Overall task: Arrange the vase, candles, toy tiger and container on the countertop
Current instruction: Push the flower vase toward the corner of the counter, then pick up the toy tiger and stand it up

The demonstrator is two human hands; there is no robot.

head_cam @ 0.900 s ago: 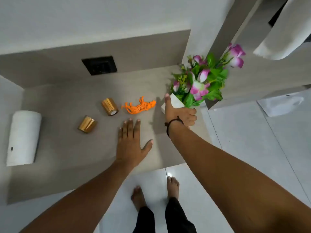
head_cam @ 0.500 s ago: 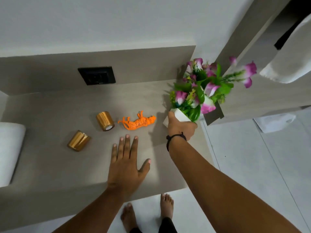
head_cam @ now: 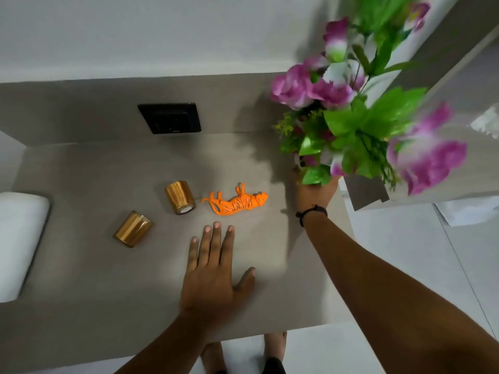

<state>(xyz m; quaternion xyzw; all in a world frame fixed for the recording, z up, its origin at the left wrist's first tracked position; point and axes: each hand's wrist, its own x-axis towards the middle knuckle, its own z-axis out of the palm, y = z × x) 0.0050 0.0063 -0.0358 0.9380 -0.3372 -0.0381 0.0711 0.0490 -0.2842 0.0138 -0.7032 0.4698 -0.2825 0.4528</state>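
My right hand (head_cam: 313,193) grips the vase of pink flowers and green leaves (head_cam: 351,117) at the countertop's right end; the vase body is hidden behind the blooms, which loom close to the camera. My left hand (head_cam: 213,265) lies flat on the grey countertop (head_cam: 94,279), fingers spread, holding nothing. An orange toy tiger (head_cam: 237,201) lies on its side just beyond my left fingertips. Two gold candles lie tipped over: one (head_cam: 180,197) left of the tiger, the other (head_cam: 133,229) further left and nearer me.
A white paper towel roll (head_cam: 19,244) lies at the left edge. A black wall socket (head_cam: 170,117) sits in the backsplash. A grey wall panel (head_cam: 378,190) stands right of the counter. My bare feet (head_cam: 272,344) show below the counter's front edge.
My right hand has lifted the vase up and toward the camera, so the flowers now appear much larger. My left hand stays flat on the counter.
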